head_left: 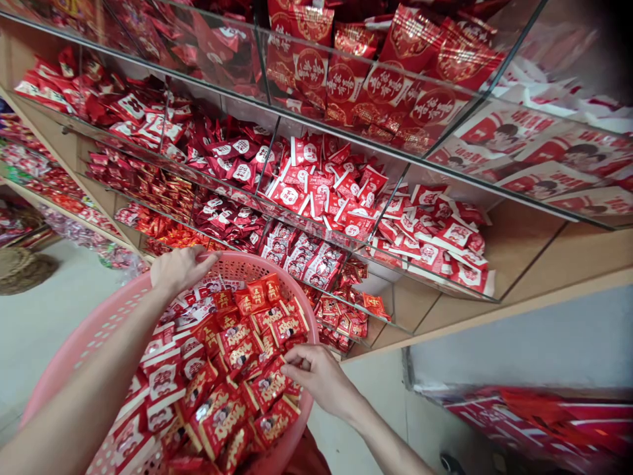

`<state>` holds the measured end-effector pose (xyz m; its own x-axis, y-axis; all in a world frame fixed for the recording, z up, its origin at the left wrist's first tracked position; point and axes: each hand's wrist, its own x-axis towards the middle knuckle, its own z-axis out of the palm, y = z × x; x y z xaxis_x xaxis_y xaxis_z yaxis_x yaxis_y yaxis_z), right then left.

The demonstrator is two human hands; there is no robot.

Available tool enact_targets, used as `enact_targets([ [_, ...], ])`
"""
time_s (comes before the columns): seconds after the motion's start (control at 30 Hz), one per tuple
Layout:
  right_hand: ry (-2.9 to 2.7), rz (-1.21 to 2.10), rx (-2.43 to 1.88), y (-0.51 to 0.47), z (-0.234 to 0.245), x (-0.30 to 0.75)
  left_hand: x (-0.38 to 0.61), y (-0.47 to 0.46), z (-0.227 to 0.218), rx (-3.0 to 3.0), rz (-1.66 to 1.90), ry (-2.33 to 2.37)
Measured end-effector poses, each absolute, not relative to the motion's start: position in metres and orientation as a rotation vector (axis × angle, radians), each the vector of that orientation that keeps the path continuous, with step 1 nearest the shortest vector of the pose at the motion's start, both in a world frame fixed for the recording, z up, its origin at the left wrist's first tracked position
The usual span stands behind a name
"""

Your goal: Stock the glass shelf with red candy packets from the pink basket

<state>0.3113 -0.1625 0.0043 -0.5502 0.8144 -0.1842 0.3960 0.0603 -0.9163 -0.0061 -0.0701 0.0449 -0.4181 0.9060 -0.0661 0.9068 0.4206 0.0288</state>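
A pink plastic basket point(99, 323) sits close in front of me, heaped with small red and white candy packets point(232, 369). My left hand point(179, 268) reaches over the basket's far rim, fingers curled on the edge and the packets below it. My right hand point(319, 375) is at the basket's right rim, fingers pinched on a red packet at the edge of the heap. Both forearms come in from the bottom of the view.
Glass-fronted shelf bins point(326, 218) full of red candy packets rise in tiers ahead. Larger red and white packs point(544, 158) fill the upper right bin. A wooden shelf edge point(519, 303) runs right. Red boxes point(544, 415) lie at lower right. Pale floor at left.
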Motion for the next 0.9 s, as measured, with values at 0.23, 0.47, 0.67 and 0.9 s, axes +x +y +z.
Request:
enact_targets([
  [0.23, -1.979, 1.140, -1.265, -0.169, 0.015, 0.315, -0.009, -0.067, 0.043, 1.653, -0.032, 2.587],
  [0.47, -1.747, 0.763, -1.715, -0.116, -0.058, 0.376, -0.010, -0.066, 0.041, 1.621, -0.053, 2.584],
  [0.67, -1.670, 0.627, -2.277, -0.064, -0.151, 0.441, -0.010, -0.067, 0.042, 1.621, -0.040, 2.605],
  [0.9, -1.873, 0.631, -2.413, -0.042, -0.185, 0.459, -0.012, -0.071, 0.046, 1.607, -0.058, 2.624],
])
